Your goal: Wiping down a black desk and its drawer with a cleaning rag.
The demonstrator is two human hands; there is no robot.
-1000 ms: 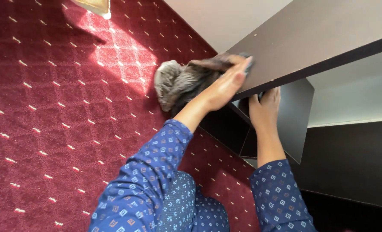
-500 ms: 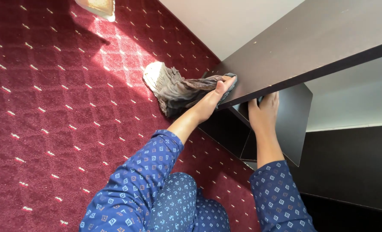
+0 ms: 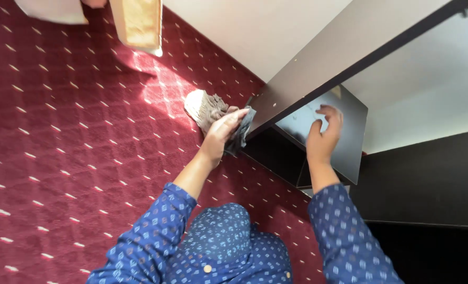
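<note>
Compared with half a second earlier, the left hand and its cloth have slid off the top of the dark shelf board down to that board's near end, and the right hand has let go of the board's underside.

Head view: the left hand is closed on the grey cloth, fingers wrapped over it, and presses it against the end edge of the shelf board. The loose part of the cloth bunches out on the far side of the hand, over the carpet. The right hand sits below the shelf board, fingers spread and curled, holding nothing; its fingertips are close to the glossy dark side panel under the board, but contact cannot be confirmed. Both forearms wear blue patterned sleeves.

Surroundings, relative to the shelf board: red patterned carpet lies to the left of it, with a sunlit patch beside the cloth. A white wall runs behind it. A tan upright object stands on the carpet, well apart from the board, at the top of the view. A dark cabinet face fills the area below and right of the board.
</note>
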